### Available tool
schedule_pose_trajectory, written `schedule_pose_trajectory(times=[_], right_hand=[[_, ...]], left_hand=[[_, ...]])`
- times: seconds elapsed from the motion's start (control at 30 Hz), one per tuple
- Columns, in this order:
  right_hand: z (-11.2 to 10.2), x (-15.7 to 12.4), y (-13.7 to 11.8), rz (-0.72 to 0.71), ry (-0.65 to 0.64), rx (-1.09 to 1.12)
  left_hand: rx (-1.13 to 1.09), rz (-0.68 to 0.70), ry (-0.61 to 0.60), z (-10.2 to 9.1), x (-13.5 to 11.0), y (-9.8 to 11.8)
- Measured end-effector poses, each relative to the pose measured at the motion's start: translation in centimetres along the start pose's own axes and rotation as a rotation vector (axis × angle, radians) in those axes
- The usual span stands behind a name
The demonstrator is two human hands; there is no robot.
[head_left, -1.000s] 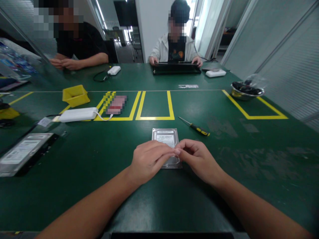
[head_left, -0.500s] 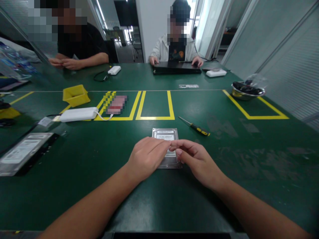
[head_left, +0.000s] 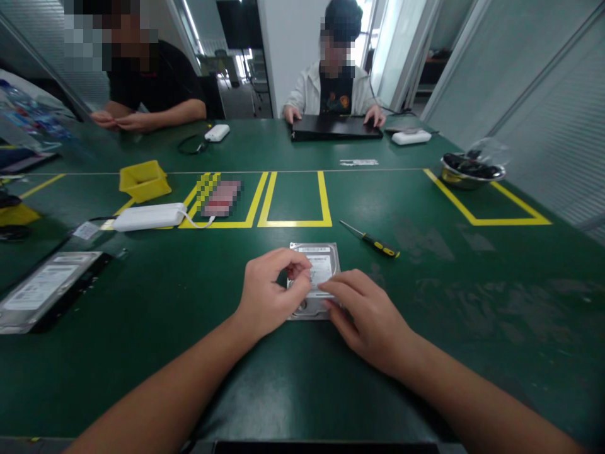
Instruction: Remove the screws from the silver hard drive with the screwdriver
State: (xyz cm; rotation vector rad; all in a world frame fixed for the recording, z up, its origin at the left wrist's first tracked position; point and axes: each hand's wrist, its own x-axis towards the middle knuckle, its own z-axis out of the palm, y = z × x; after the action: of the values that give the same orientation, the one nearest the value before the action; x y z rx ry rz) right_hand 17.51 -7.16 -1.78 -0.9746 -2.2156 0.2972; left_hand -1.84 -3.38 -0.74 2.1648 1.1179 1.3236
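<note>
A silver hard drive (head_left: 321, 263) with a white printed label lies flat on the green table, partly covered by both hands. Over its left side is my left hand (head_left: 271, 287), thumb and fingertips drawn together in a pinch; whatever may be between them is hidden. My right hand (head_left: 366, 309) hovers at the drive's right side, thumb and fingers apart, fingertips over the label. Beyond it on the right lies a screwdriver (head_left: 378, 244) with a yellow and black handle, its tip pointing away to the left.
At left lie another hard drive (head_left: 45, 287), a white power bank (head_left: 150, 216) with a cable, and a yellow bin (head_left: 144, 181). A metal bowl (head_left: 472, 173) of dark items stands at far right. Two people sit across the table, one holding a black laptop-like panel (head_left: 336, 126).
My hands have moved apart from each other; their fingertips met over the drive before. The left fingers have curled toward the thumb, and the right hand has shifted slightly nearer to me.
</note>
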Motion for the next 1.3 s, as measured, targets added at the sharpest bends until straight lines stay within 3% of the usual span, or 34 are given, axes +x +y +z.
schedule_pose_trajectory(times=[0.13, 0.33, 0.53, 0.73, 0.93, 1.3], right_hand=[[0.3, 0.0, -0.4, -0.144, -0.097, -0.191], [0.7, -0.2, -0.2, -0.131, -0.196, -0.251], [1.0, -0.2, 0.2, -0.137, -0.199, -0.317], [1.1, -0.2, 0.3, -0.149, -0.197, -0.340], [1.1, -0.1, 0.5, -0.147, -0.212, -0.332], [0.7, 0.0, 0.4, -0.132, -0.260, -0.328]], left_hand=[[-0.121, -0.087, 0.007, -0.1, -0.1, -0.8], [-0.124, -0.050, -0.073, -1.2, 0.8, -0.8], [-0.039, 0.047, -0.369, -3.3, 1.3, -1.3], [0.093, 0.036, -0.588, -4.8, -0.1, -2.6], [0.070, 0.009, -0.791, -5.4, -0.7, -2.4], [0.056, 0.010, -0.850, -6.1, -0.8, -2.0]])
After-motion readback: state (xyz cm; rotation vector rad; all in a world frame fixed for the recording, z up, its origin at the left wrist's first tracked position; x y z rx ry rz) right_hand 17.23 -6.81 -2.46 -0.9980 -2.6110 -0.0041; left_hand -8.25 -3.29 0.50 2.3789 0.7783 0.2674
